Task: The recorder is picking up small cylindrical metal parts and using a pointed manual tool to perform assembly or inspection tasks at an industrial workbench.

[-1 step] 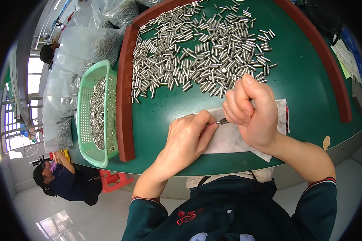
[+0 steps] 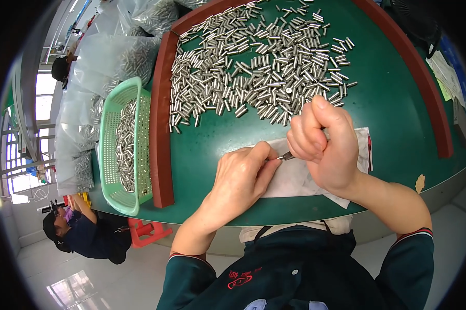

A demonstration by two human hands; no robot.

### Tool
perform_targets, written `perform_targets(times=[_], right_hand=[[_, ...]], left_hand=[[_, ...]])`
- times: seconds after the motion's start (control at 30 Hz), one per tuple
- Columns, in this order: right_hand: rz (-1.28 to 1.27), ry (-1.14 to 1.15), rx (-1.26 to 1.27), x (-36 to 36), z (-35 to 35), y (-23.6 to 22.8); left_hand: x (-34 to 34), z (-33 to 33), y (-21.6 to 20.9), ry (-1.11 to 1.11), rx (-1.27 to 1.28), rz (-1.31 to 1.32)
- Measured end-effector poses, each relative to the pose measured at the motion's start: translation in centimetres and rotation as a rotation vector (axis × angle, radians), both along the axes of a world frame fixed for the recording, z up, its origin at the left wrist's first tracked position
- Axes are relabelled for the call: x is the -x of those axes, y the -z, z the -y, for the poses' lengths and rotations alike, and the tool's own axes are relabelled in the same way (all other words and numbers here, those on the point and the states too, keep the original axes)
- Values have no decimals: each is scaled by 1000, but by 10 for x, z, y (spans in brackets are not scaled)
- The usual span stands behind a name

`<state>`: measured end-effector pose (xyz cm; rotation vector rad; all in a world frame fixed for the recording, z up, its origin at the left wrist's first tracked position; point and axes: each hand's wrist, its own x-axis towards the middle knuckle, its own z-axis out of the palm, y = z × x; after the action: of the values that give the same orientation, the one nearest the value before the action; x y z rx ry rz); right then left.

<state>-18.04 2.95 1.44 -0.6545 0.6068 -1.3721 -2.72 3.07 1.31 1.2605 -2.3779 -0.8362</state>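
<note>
Along one green table point(image 2: 393, 129), one basket point(image 2: 144, 137) and several clear bags point(image 2: 106, 54) are holding metal pins point(image 2: 125, 150), while above one cloth point(image 2: 295, 181) the fisted right hand point(image 2: 326, 142) is gripping one dark tool point(image 2: 288, 155) toward the pinched left hand point(image 2: 241, 173), whose fingers are hiding any catch from me.

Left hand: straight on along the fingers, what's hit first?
The left hand would likely meet the slim dark tool gripped in the right hand, then that fist itself. One view leaves depth unclear.
</note>
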Motion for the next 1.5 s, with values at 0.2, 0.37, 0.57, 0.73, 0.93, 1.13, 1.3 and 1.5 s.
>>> perform_targets(times=[0.2, 0.37, 0.57, 0.73, 0.93, 1.13, 1.3, 1.5], right_hand=[[-7, -6, 3, -1, -1, 1], [-7, 13, 10, 1, -2, -1], [-12, 9, 26, -1, -3, -2], [-40, 28, 60, -2, -3, 4], [-73, 37, 111, -5, -7, 7], [-176, 92, 181, -9, -15, 8], [-203, 120, 194, -12, -18, 4], [-160, 112, 172, -13, -17, 4]], left_hand=[[0, -1, 0, -12, 11, -8], [1, -1, 1, -12, 0, -10], [2, -1, -1, -30, 0, -15], [2, 0, 1, -49, -22, -42], [2, -1, 3, -78, -51, -78], [3, -1, 4, -81, -54, -100], [6, -2, -4, -85, -15, -28], [6, -3, 2, -108, -59, -52]])
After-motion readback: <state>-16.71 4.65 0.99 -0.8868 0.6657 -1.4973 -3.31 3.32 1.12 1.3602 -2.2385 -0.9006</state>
